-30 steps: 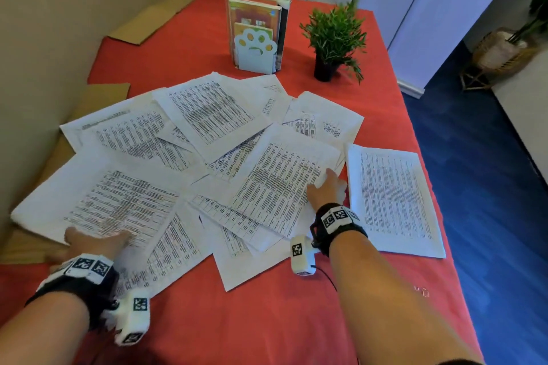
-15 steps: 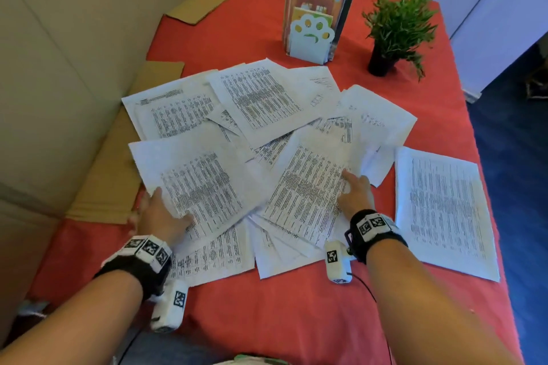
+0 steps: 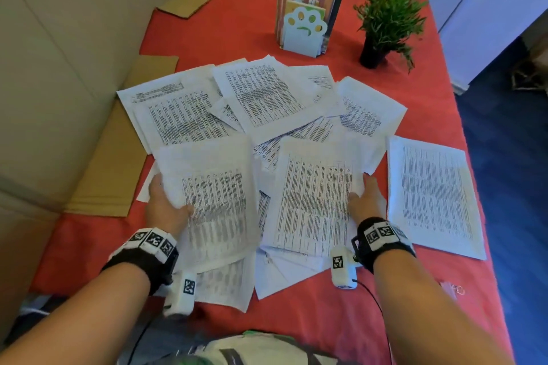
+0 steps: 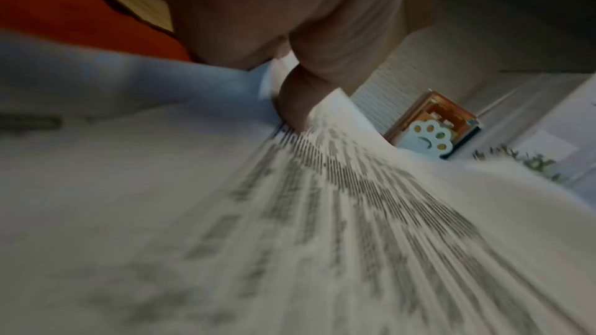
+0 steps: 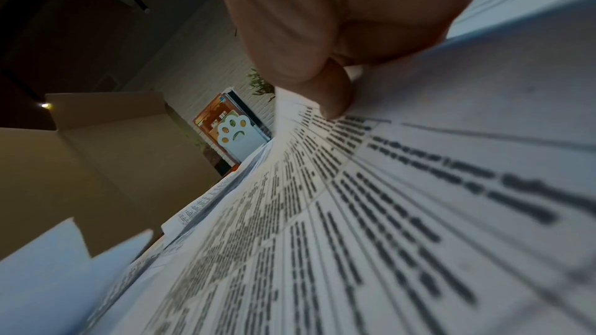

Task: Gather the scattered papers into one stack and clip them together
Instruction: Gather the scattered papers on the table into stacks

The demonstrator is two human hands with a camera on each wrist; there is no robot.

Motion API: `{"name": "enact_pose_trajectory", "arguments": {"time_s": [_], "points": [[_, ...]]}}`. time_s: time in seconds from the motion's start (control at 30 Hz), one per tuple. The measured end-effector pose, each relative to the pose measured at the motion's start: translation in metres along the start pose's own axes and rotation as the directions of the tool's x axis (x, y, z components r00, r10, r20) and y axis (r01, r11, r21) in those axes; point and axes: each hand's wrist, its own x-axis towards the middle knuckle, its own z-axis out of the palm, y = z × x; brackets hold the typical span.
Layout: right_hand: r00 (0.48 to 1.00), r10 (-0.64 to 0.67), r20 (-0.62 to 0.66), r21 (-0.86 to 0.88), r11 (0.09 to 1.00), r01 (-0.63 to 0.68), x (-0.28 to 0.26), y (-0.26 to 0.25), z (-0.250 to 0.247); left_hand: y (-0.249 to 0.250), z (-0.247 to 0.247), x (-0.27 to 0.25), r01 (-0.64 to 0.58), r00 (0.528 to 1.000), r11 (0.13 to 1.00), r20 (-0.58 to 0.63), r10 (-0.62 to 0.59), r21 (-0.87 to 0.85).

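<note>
**Where there's room on this table and what's in the way**

The middle is buried under the scattered papers (image 3: pixel 267 104), overlapping from the left edge almost to the right. One separate sheet (image 3: pixel 433 195) fills the right side, with just a thin red strip between it and the pile. The back is tighter: the book stand (image 3: pixel 305 29) and the potted plant (image 3: pixel 385 21) sit side by side with a bare gap between them. The big cardboard wall (image 3: pixel 59 68) closes off the left, flat cardboard pieces (image 3: pixel 118 163) at its foot. The open tablecloth (image 3: pixel 296 314) is mainly the near edge, plus a patch at back left. A small clip (image 3: pixel 452 289) lies near the right corner.
</note>
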Motion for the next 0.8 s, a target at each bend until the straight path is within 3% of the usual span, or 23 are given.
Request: {"name": "enact_pose_trajectory", "arguments": {"time_s": [0.17,0.27,0.37,0.5,0.63,0.73,0.8], "points": [[0.997,-0.029,-0.070,-0.136,0.991,0.019,0.004,0.006,-0.009,-0.003,-0.018,0.009,-0.013,0.997,1.000,0.073,0.014,-0.015],[0.975,-0.118,-0.187,-0.052,0.993,0.110,0.003,0.012,-0.012,-0.002,-0.026,0.009,0.081,0.989,0.990,0.114,-0.095,0.118],[0.981,-0.087,-0.172,0.043,0.994,0.096,0.002,0.010,-0.017,0.002,-0.027,0.005,0.032,0.988,0.984,0.143,-0.058,0.176],[0.996,-0.029,-0.087,0.124,0.991,0.039,0.004,0.009,-0.024,0.004,-0.035,0.008,-0.019,0.996,0.981,0.086,0.002,0.193],[0.996,-0.051,0.074,0.245,0.969,0.031,-0.008,0.003,-0.030,0.002,-0.052,0.018,0.028,0.999,0.996,0.013,-0.029,0.084],[0.973,-0.059,0.223,0.315,0.949,-0.015,-0.016,-0.002,-0.020,0.003,-0.059,0.026,0.008,0.998,1.000,0.069,-0.007,-0.010],[0.947,-0.062,0.316,0.395,0.916,-0.072,-0.023,-0.003,-0.009,0.011,-0.062,0.027,0.016,0.994,0.984,0.112,0.003,-0.175]]}}
